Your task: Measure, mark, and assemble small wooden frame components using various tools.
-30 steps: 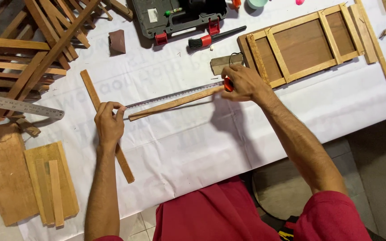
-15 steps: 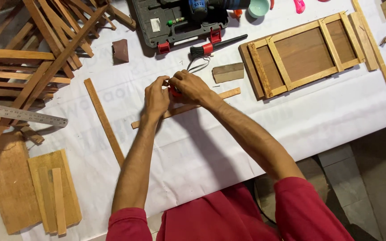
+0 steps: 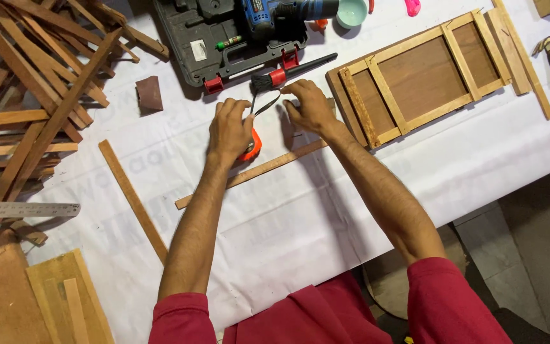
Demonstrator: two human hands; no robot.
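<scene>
Tape measure (image 3: 251, 145), orange-cased, sits under the left hand (image 3: 229, 130), which is closed over it, its black strap running up toward the right hand (image 3: 309, 105). Right hand's fingers are curled on the white-covered table (image 3: 326, 210); its grip cannot be told. A thin wooden strip (image 3: 249, 173) lies just below both hands, toward the table's near edge.

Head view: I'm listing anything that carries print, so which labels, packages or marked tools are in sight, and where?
White rectangular sticker: on the open dark grey plastic tool case at top centre.
Blue-and-black power drill: lying in that case, pale label patch on its body.
Grey steel ruler: at the left edge, printed scale along it.
No screens or signs.
</scene>
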